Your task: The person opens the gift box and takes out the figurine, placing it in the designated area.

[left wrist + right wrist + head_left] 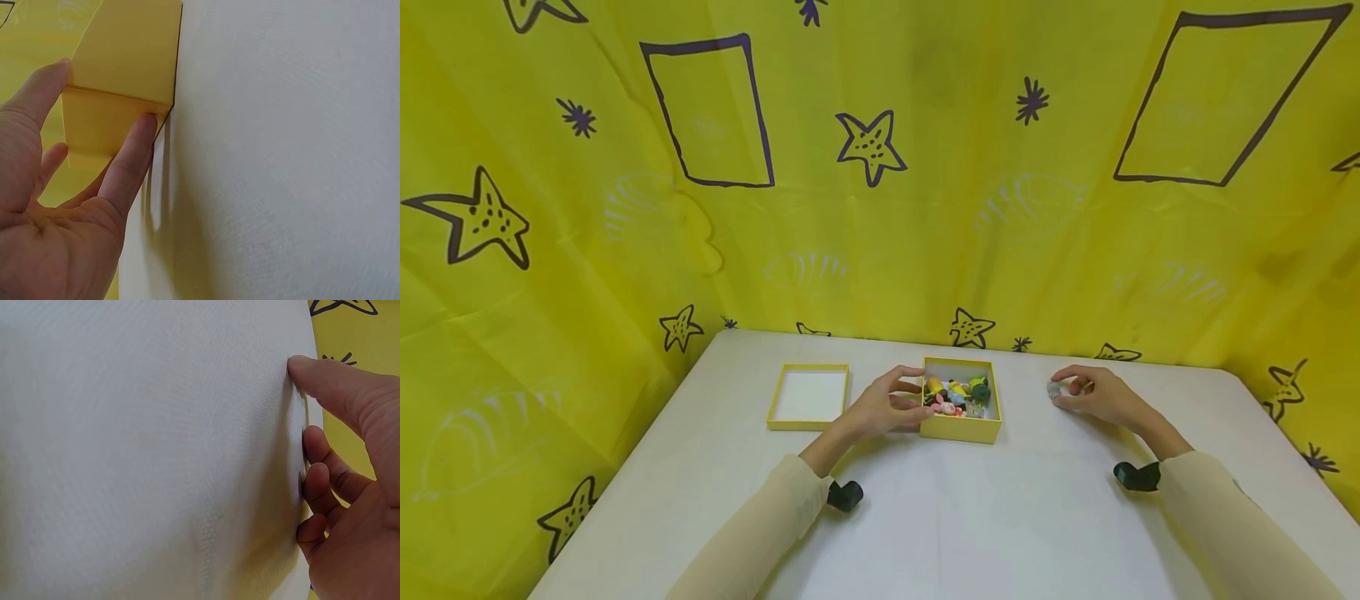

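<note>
A yellow box (961,429) stands without a lid on the white table, holding several small colourful figurines (957,393), among them a pink one with long ears. At its left side my left hand (880,404) holds the box, thumb at the near corner and fingers against the left wall, as the left wrist view also shows. Farther right, my right hand (1101,393) pinches a small greyish figurine-like thing (1053,390) between thumb and index finger, low over the tabletop. Its kind is too small to tell; the right wrist view does not show it.
Left of the box lies a yellow-rimmed lid (808,396), its white inside facing up. The white table (970,517) ends at a yellow curtain (925,225) with drawn stars and frames. Dark straps (1138,477) hang at both wrists.
</note>
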